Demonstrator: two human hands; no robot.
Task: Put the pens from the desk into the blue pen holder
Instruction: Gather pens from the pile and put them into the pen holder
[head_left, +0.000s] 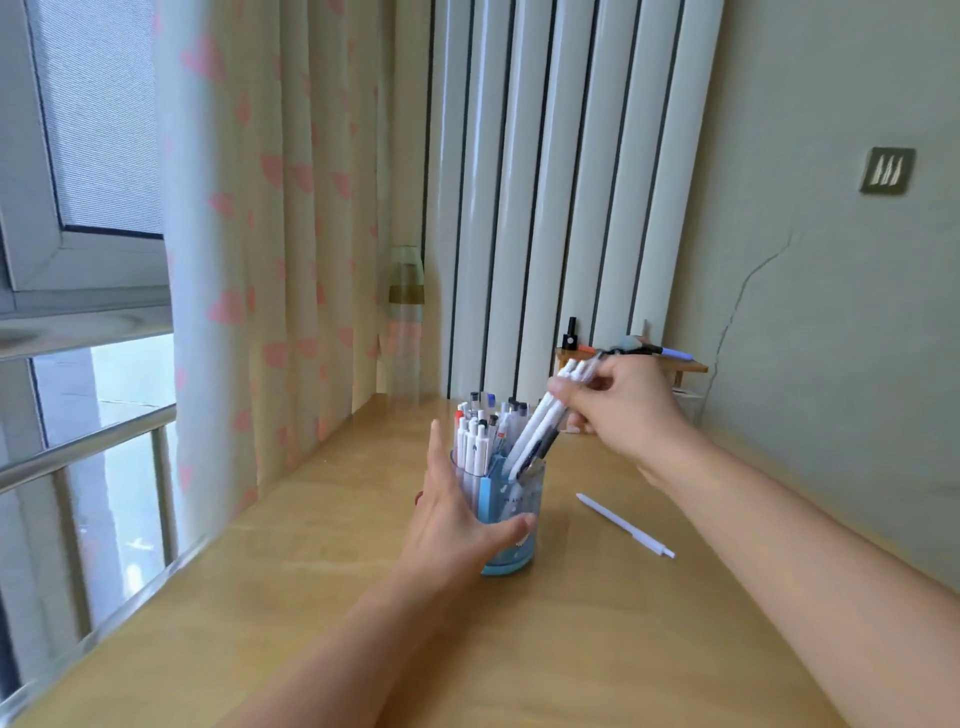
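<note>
The blue pen holder (519, 525) stands upright in the middle of the wooden desk (545, 649), with several white pens (475, 441) standing in it. My left hand (452, 519) wraps around its left side, thumb across the front. My right hand (618, 405) is above and to the right of it, shut on a small bunch of pens (540, 431) that slants down with its lower ends inside the holder's mouth. One white pen (626, 526) lies loose on the desk to the right of the holder.
A tall clear bottle (406, 322) stands at the back by the pink-patterned curtain (270, 260). A small wooden shelf (631, 361) at the back right carries a dark bottle and a few pens. A white radiator is behind, with the wall on the right and a window on the left.
</note>
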